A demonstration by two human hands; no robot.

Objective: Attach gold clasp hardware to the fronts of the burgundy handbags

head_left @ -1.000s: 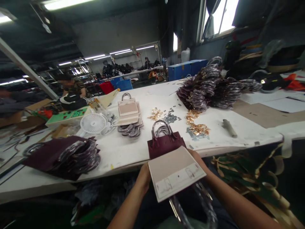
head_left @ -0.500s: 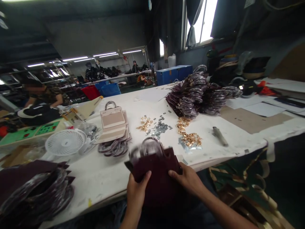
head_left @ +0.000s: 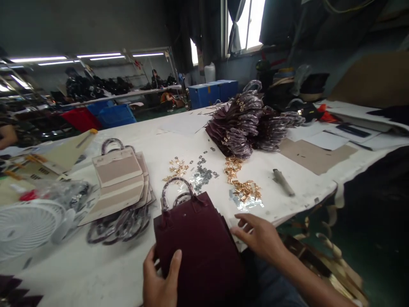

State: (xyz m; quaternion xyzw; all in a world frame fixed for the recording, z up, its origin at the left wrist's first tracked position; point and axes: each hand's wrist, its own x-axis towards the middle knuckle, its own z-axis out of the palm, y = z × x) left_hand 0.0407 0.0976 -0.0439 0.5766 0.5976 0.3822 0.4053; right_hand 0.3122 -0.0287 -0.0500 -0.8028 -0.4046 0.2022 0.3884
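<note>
A dark maroon handbag panel point(head_left: 194, 238) with a plastic-wrapped loop handle stands tilted in front of me at the table's near edge; more layers show behind its right side. My left hand point(head_left: 162, 273) grips its left edge, thumb on the front face and fingers behind. Just off the right edge is my right hand point(head_left: 255, 234), fingers apart and curved, with nothing in it. Beyond the panel lie gold metal clasps point(head_left: 246, 189), more gold pieces point(head_left: 176, 169) and small grey metal plates point(head_left: 202, 177). Beige-backed panels with handles point(head_left: 118, 170) are stacked to the left.
A large heap of maroon handled panels point(head_left: 238, 123) lies at the back of the white table point(head_left: 128, 268). A grey-green tool handle point(head_left: 283, 182) and brown board point(head_left: 316, 155) are on the right. A white fan grille point(head_left: 25, 228) stands left. People sit farther off.
My right hand has let go of the maroon panel and opened beside it. The panel's handle now stands up clearly, no longer blurred. The view has swung to the right.
</note>
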